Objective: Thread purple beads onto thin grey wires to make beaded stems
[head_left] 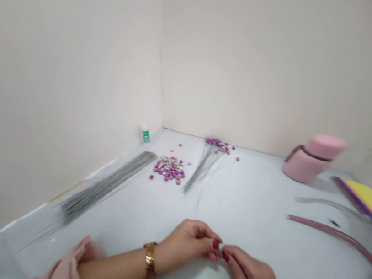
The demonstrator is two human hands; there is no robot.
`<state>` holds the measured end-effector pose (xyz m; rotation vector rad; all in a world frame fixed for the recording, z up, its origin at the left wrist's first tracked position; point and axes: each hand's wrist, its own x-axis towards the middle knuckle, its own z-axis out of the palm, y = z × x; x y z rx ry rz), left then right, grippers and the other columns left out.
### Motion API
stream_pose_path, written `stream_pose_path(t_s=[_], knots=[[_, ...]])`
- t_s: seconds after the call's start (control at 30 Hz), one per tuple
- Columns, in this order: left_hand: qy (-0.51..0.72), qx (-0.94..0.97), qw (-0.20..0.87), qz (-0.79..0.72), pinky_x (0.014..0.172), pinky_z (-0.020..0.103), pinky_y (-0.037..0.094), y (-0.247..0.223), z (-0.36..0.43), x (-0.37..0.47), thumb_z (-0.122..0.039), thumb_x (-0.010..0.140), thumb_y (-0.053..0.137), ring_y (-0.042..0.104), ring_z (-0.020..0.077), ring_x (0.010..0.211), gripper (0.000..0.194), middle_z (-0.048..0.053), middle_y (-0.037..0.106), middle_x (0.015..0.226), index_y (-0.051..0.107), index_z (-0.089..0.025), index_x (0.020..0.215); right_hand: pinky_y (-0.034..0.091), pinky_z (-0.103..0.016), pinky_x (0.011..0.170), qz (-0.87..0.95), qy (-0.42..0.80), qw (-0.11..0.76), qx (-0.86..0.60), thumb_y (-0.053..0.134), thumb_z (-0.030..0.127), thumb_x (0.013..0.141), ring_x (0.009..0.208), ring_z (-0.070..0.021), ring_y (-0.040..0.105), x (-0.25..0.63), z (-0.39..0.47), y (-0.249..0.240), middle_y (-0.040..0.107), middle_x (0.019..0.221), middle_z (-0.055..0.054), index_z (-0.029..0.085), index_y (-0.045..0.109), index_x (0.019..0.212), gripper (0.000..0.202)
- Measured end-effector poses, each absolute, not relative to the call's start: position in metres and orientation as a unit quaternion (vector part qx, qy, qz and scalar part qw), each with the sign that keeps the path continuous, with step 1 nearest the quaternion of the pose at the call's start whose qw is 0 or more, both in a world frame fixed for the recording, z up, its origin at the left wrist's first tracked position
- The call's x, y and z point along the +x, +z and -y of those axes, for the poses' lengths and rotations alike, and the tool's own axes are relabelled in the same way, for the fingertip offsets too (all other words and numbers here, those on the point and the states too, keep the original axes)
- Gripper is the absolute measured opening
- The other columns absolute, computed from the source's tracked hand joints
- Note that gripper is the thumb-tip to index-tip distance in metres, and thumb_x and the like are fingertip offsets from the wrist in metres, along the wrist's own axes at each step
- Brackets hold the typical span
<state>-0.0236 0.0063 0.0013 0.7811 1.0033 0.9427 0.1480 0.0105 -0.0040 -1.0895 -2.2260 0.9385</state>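
Observation:
My left hand (pixel 190 242), with a gold bracelet (pixel 149 261) at its wrist, pinches thumb against fingers low in the middle of the view. Fingertip to fingertip with it, my right hand (pixel 251 276) is also closed in a pinch. Between the two sets of fingertips shows a tiny pale spot, too small and blurred to name. Beyond the hands lies a loose pile of purple, pink and silvery beads (pixel 169 169). Behind it to the right, a bunch of thin wires (pixel 198 171) ends in purple and pink beads (pixel 218 144).
A long bundle of grey wires (pixel 103 188) lies along the left wall. A small green-and-white bottle (pixel 146 135) stands in the back corner. Farther right are a pink flask (pixel 311 159), a yellow item (pixel 371 200), and pinkish strands (pixel 335 232) on the white table (pixel 251 190).

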Motion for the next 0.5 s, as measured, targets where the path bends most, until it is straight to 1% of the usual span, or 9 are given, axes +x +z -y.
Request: stream_pose_path(t_s=[0.07, 0.1, 0.2, 0.27, 0.37, 0.5], knots=[[0.413, 0.354, 0.719, -0.432, 0.059, 0.021, 0.04, 0.007, -0.006, -0.026, -0.03, 0.064, 0.066, 0.053, 0.0074, 0.052, 0.021, 0.002, 0.064, 0.062, 0.064, -0.011, 0.074, 0.045, -0.025, 0.062, 0.768, 0.451, 0.234, -0.389, 0.034, 0.029, 0.087, 0.068, -0.0163, 0.058, 0.143, -0.013, 0.011, 0.063, 0.074, -0.002, 0.021, 0.06, 0.084, 0.028], [0.411, 0.352, 0.727, -0.423, 0.059, 0.02, 0.04, 0.009, -0.006, -0.027, -0.028, 0.066, 0.065, 0.053, 0.0068, 0.053, 0.02, 0.003, 0.064, 0.065, 0.064, -0.011, 0.075, 0.044, -0.025, 0.065, 0.745, 0.485, 0.247, -0.385, 0.034, 0.03, 0.087, 0.07, -0.0161, 0.057, 0.141, -0.014, 0.016, 0.063, 0.076, -0.002, 0.019, 0.06, 0.084, 0.028], [0.408, 0.321, 0.75, -0.409, 0.057, 0.017, 0.04, 0.013, -0.004, -0.029, -0.024, 0.067, 0.065, 0.052, 0.0056, 0.054, 0.019, 0.004, 0.063, 0.067, 0.063, -0.009, 0.076, 0.043, -0.025, 0.064, 0.694, 0.544, 0.265, -0.391, 0.036, 0.029, 0.086, 0.072, -0.016, 0.056, 0.142, -0.014, 0.02, 0.061, 0.073, -0.002, 0.015, 0.06, 0.083, 0.027], [0.404, 0.304, 0.764, -0.401, 0.057, 0.016, 0.041, 0.013, -0.002, -0.029, -0.023, 0.067, 0.066, 0.052, 0.005, 0.054, 0.018, 0.004, 0.063, 0.067, 0.063, -0.008, 0.077, 0.041, -0.023, 0.06, 0.69, 0.542, 0.264, -0.4, 0.038, 0.029, 0.085, 0.067, -0.0147, 0.054, 0.145, -0.012, 0.018, 0.06, 0.07, -0.001, 0.014, 0.06, 0.081, 0.027], [0.4, 0.293, 0.775, -0.392, 0.056, 0.015, 0.042, 0.012, 0.0, -0.028, -0.021, 0.068, 0.065, 0.053, 0.0042, 0.054, 0.018, 0.004, 0.062, 0.068, 0.063, -0.007, 0.079, 0.037, -0.021, 0.053, 0.718, 0.501, 0.252, -0.412, 0.038, 0.029, 0.085, 0.059, -0.0124, 0.051, 0.148, -0.009, 0.017, 0.059, 0.066, 0.0, 0.015, 0.059, 0.077, 0.026], [0.409, 0.272, 0.785, -0.378, 0.057, 0.014, 0.044, 0.009, -0.001, -0.033, -0.019, 0.07, 0.064, 0.053, 0.0038, 0.054, 0.017, 0.004, 0.061, 0.069, 0.062, -0.007, 0.081, 0.037, -0.021, 0.053, 0.767, 0.417, 0.251, -0.418, 0.038, 0.028, 0.085, 0.057, -0.0123, 0.05, 0.154, -0.01, 0.019, 0.057, 0.063, 0.002, 0.018, 0.059, 0.075, 0.025]])
